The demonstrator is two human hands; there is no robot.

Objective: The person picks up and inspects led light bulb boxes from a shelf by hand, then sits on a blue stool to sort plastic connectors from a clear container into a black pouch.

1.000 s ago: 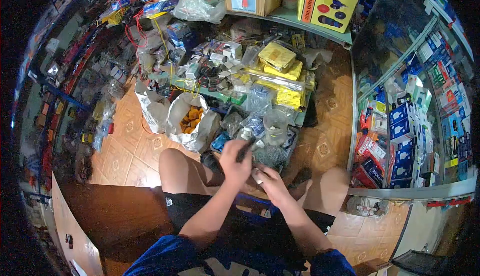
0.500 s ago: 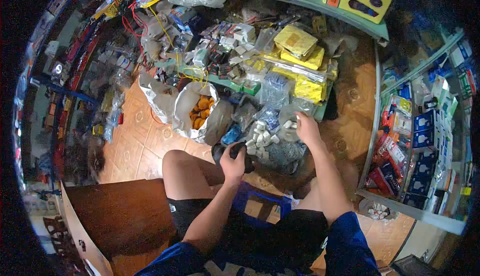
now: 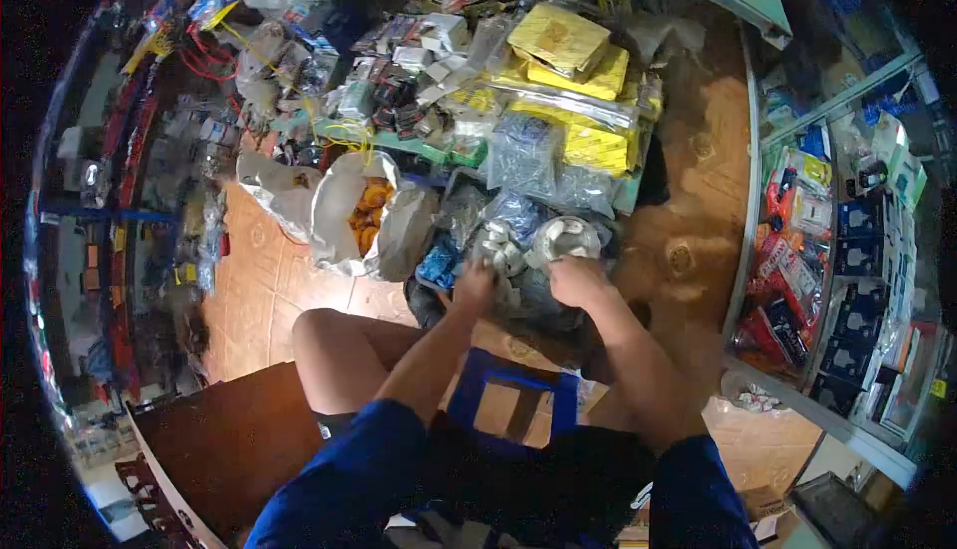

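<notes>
My left hand (image 3: 475,288) is over the near edge of a pile of small white pieces (image 3: 501,247), blurred, so its fingers are hard to make out. A round clear container (image 3: 566,238) with white pieces inside stands just right of the pile. My right hand (image 3: 580,280) is at the container's near rim with its fingers bent together; what they grip, if anything, is hidden. Left of the pile lies a crumpled blue bag (image 3: 439,262). Clear plastic bags (image 3: 523,155) lie beyond the container.
A white sack (image 3: 334,212) of orange round pieces stands at the left. Yellow packages (image 3: 578,71) are stacked farther back. A glass case (image 3: 797,250) with packaged goods is at the right. A blue stool frame (image 3: 563,405) sits between the legs.
My left hand has moved forward to the white pieces, and the black object it held is no longer in it. My right hand has moved down and left at the container. The view has shifted.
</notes>
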